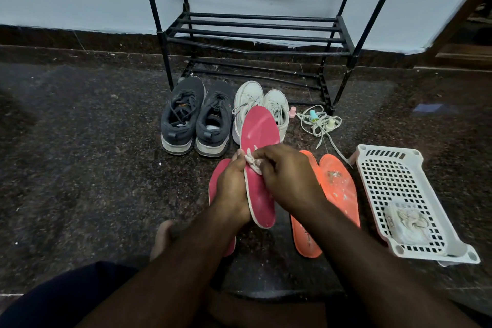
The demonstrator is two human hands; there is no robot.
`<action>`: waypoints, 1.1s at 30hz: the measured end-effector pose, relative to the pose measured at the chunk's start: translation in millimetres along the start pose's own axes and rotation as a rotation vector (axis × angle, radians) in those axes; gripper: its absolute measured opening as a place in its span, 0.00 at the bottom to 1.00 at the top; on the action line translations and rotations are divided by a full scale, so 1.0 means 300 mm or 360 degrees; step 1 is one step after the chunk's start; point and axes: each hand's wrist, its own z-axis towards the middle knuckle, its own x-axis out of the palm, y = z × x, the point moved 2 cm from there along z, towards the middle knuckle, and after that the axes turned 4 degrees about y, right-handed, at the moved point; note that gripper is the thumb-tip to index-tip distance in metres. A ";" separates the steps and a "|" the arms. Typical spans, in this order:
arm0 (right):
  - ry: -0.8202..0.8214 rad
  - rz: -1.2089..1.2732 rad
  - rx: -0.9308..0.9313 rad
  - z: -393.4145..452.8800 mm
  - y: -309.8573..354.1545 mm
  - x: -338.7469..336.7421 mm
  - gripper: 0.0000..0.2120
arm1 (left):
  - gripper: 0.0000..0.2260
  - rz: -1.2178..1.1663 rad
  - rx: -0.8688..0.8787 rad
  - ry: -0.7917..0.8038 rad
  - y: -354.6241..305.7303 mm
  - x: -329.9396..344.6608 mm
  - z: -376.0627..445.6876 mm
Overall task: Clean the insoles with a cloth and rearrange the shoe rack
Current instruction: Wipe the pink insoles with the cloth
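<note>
My left hand (231, 189) grips a pink insole (259, 130) by its left edge and holds it tilted above the floor. My right hand (286, 176) pinches a small white cloth (253, 162) against the middle of that insole. A second pink insole (214, 186) lies on the floor under my left hand, mostly hidden. Two orange insoles (339, 186) lie side by side to the right, one speckled with dirt. The black shoe rack (255, 34) stands bare against the wall.
A pair of dark grey sneakers (197, 117) and a pair of white sneakers (266, 104) stand before the rack. Loose white laces and small bottles (319, 121) lie to their right. A white perforated basket (399, 194) holding a cloth sits at the right. My bare foot (162, 237) rests near my knee.
</note>
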 end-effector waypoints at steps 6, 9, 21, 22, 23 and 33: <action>0.0440 0.0080 0.0150 -0.014 0.002 0.010 0.11 | 0.27 0.0072 -0.0062 -0.0031 -0.012 -0.002 -0.012; 0.0368 0.0887 0.0380 0.003 -0.023 -0.060 0.13 | 0.29 0.0087 -0.0067 0.0039 -0.017 0.004 -0.013; 0.0158 0.1849 0.0639 0.036 -0.078 -0.175 0.06 | 0.32 0.0213 -0.0127 0.0478 -0.030 0.015 -0.031; 0.0142 0.1801 0.0611 0.035 -0.076 -0.175 0.07 | 0.33 0.0224 -0.0147 0.0487 -0.027 0.020 -0.033; 0.0113 0.1683 0.0578 0.035 -0.078 -0.171 0.07 | 0.33 0.0230 -0.0163 0.0489 -0.020 0.022 -0.033; 0.0008 0.0051 -0.0086 0.014 -0.025 -0.031 0.12 | 0.29 0.0134 -0.0216 0.0327 0.014 0.026 -0.033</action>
